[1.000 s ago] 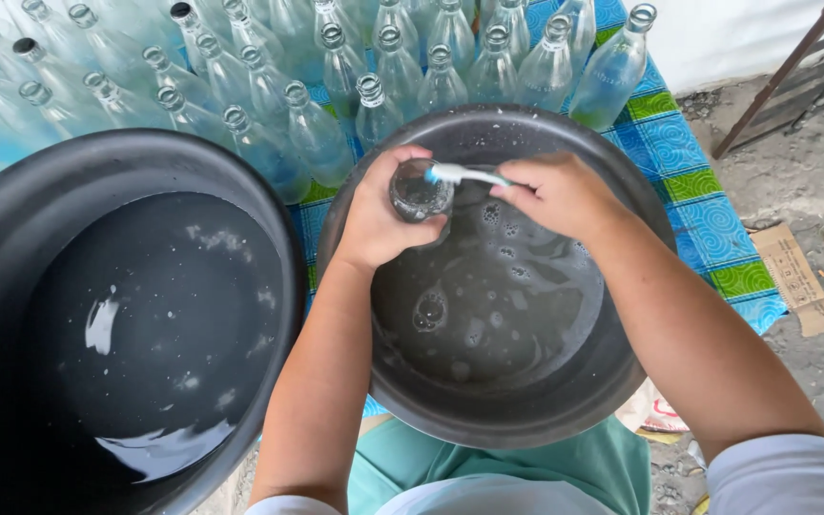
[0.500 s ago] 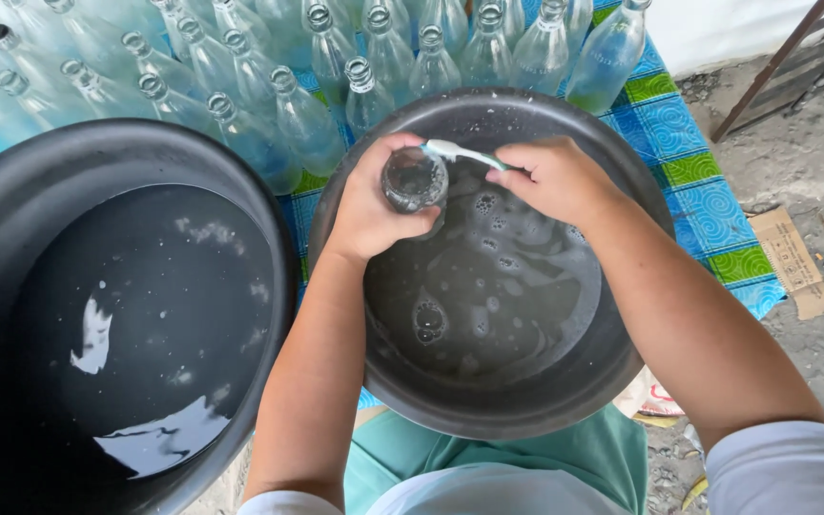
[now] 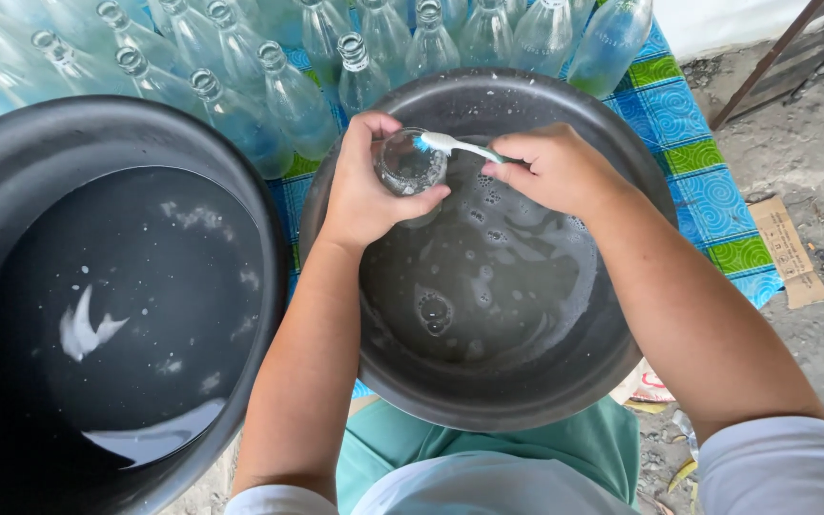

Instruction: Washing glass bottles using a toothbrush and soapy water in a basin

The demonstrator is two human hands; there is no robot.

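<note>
My left hand (image 3: 366,191) grips a clear glass bottle (image 3: 410,164) over the far side of a dark basin (image 3: 565,381) that holds soapy water. My right hand (image 3: 555,170) pinches a white toothbrush (image 3: 458,146) with blue bristles, and its head rests against the bottle's top. Both hands hover above the water with the bottle partly hidden by my left fingers.
A second, larger black basin (image 3: 11,143) with water and foam flecks sits to the left. Several clear glass bottles (image 3: 288,91) stand in rows behind both basins on a blue and green patterned mat (image 3: 689,124). A piece of cardboard (image 3: 789,250) lies on rough ground at right.
The view has shifted slightly and both hands sit a little lower in frame. The toothbrush stays pressed to the bottle with small shifts of its head.
</note>
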